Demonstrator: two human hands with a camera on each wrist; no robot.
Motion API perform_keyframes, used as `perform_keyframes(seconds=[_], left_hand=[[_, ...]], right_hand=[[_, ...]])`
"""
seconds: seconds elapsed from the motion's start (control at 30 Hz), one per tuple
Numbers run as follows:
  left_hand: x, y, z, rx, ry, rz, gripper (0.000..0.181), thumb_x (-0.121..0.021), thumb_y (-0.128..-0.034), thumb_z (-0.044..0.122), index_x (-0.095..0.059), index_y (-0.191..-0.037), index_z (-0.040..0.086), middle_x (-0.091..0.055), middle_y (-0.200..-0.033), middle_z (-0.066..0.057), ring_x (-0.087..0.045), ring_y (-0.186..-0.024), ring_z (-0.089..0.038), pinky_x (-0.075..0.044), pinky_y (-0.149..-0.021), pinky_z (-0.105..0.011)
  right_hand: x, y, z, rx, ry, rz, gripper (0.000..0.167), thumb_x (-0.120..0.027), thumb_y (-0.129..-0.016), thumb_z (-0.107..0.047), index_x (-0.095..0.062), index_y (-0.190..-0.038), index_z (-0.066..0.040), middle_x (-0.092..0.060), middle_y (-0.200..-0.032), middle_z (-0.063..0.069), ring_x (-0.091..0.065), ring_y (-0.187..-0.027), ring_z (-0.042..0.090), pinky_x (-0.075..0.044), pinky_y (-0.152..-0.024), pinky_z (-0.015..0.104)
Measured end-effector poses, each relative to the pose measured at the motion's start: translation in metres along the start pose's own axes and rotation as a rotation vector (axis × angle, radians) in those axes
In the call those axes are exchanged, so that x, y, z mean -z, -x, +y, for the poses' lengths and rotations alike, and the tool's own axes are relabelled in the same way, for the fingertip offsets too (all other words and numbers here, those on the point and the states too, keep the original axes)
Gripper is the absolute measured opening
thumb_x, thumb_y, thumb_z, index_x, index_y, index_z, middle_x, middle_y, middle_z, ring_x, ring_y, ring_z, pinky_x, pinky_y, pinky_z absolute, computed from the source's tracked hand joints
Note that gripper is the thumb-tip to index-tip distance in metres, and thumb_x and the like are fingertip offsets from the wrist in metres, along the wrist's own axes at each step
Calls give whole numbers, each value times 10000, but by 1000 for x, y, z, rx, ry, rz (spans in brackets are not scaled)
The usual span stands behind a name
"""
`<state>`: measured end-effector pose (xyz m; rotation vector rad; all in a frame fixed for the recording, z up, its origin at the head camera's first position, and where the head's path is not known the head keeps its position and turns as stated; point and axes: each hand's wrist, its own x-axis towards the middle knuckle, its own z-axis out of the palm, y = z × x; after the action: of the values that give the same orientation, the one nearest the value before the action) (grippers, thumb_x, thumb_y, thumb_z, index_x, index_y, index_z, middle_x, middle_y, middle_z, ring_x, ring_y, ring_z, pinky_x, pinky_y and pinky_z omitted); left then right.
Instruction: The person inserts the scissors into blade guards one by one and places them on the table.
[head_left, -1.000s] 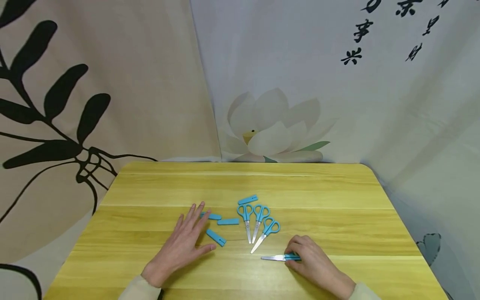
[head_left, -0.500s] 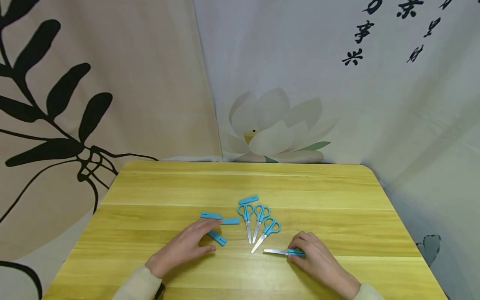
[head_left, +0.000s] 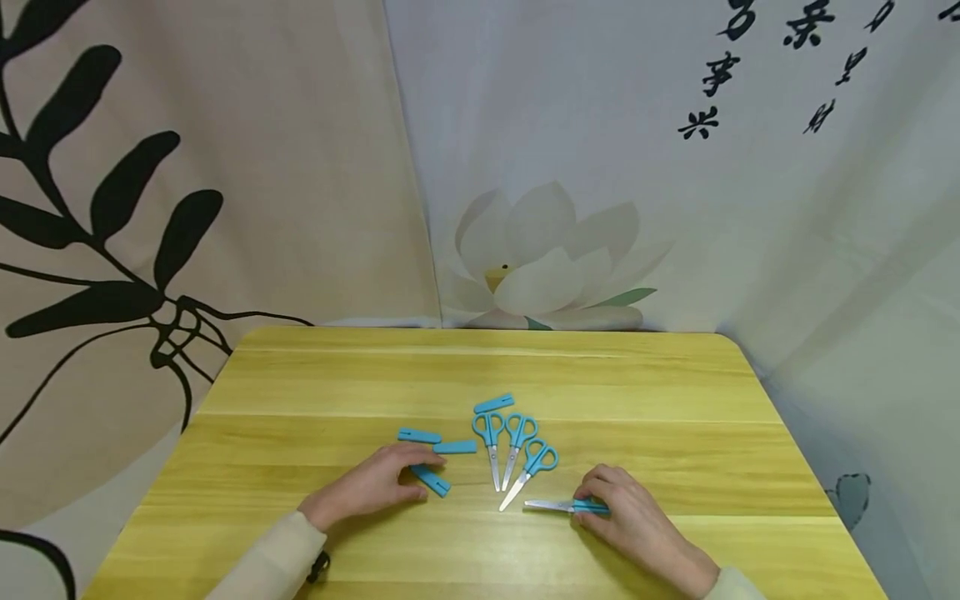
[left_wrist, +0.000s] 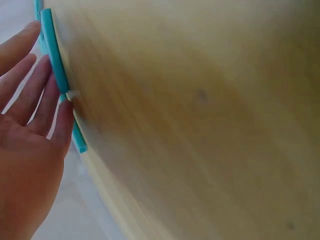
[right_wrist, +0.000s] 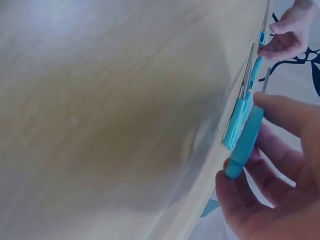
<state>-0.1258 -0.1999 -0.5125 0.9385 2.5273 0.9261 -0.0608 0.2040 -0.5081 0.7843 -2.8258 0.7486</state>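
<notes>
In the head view my right hand (head_left: 630,518) grips a pair of blue-handled scissors (head_left: 590,506) by the handles, blades pointing left. From the right wrist, their blue handle (right_wrist: 246,145) shows between thumb and fingers. My left hand (head_left: 378,485) arches over the near blue blade cover (head_left: 431,481), its thumb and fingers apart at either side. In the left wrist view the fingers lie along a blue cover (left_wrist: 55,50); whether they touch it I cannot tell. Two more covers, one farther left (head_left: 419,436) and one in the middle (head_left: 454,447), lie just beyond that hand.
Three scissors, left (head_left: 491,433), middle (head_left: 519,437) and right (head_left: 536,463), lie fanned on the wooden table (head_left: 637,392), blades toward me. Another blue cover (head_left: 493,403) sits behind them. A printed curtain (head_left: 585,108) hangs past the table's far edge.
My left hand has drawn back from its outstretched pose, fingers now bent down around the near cover. The right hand, still gripping the scissors, has shifted slightly right and away from me.
</notes>
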Motion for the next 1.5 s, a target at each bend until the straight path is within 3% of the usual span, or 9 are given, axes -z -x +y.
perform_keyframes(seconds=[0.17, 0.37, 0.6, 0.8, 0.97, 1.2, 1.5], left_hand=[[-3, -3, -8, 16, 27, -16, 430, -788, -941, 206, -686, -1356, 159, -614, -1413, -39, -483, -1384, -359, -383, -1132, -598], [-6, -7, -12, -26, 20, -22, 405, -785, -941, 182, -703, -1337, 185, -604, -1351, 34, -506, -1341, -305, -417, -1116, -555], [-4, -9, -10, -67, -16, -22, 218, -770, -950, 158, -780, -1156, 228, -602, -1158, 133, -552, -1154, -144, -463, -1057, -481], [-4, -10, -7, -54, -33, -13, 190, -760, -959, 155, -782, -1129, 236, -600, -1107, 157, -561, -1146, -144, -457, -1073, -487], [-4, -8, 1, -14, -25, 11, 193, -754, -962, 145, -776, -1138, 222, -600, -1118, 141, -545, -1272, -252, -434, -1106, -529], [3, 1, 20, 17, -34, 94, 209, -750, -954, 96, -762, -1144, 185, -569, -1146, 79, -562, -1093, -184, -527, -961, -423], [6, 2, 40, 5, -42, 187, 234, -756, -943, 93, -761, -1163, 175, -656, -1194, 29, -597, -1108, -192, -544, -952, -410]], right_hand=[[1, 1, 1, 8, -12, -9, 189, -890, -815, -182, -731, -913, -212, -629, -1013, -149, -590, -939, 90, -558, -807, 350], [1, 0, -1, 13, -19, -8, 184, -886, -820, -179, -735, -919, -213, -632, -1025, -147, -596, -951, 97, -561, -821, 356], [1, -3, -5, 2, -31, 10, 193, -891, -811, -154, -745, -929, -200, -640, -1031, -136, -604, -955, 101, -569, -825, 360], [-3, -7, -8, -10, -37, 21, 199, -895, -802, -152, -757, -940, -192, -648, -1035, -127, -603, -951, 94, -568, -825, 347], [-6, -9, -10, -19, -16, 39, 200, -900, -798, -167, -763, -943, -188, -648, -1035, -124, -590, -944, 87, -561, -817, 328], [-7, -18, -16, 7, -9, 88, 212, -913, -787, -185, -761, -933, -197, -657, -1046, -111, -601, -948, 101, -565, -806, 331], [-8, -26, -25, 6, -35, 93, 202, -897, -811, -160, -757, -949, -206, -666, -1068, -103, -638, -951, 116, -574, -795, 329]])
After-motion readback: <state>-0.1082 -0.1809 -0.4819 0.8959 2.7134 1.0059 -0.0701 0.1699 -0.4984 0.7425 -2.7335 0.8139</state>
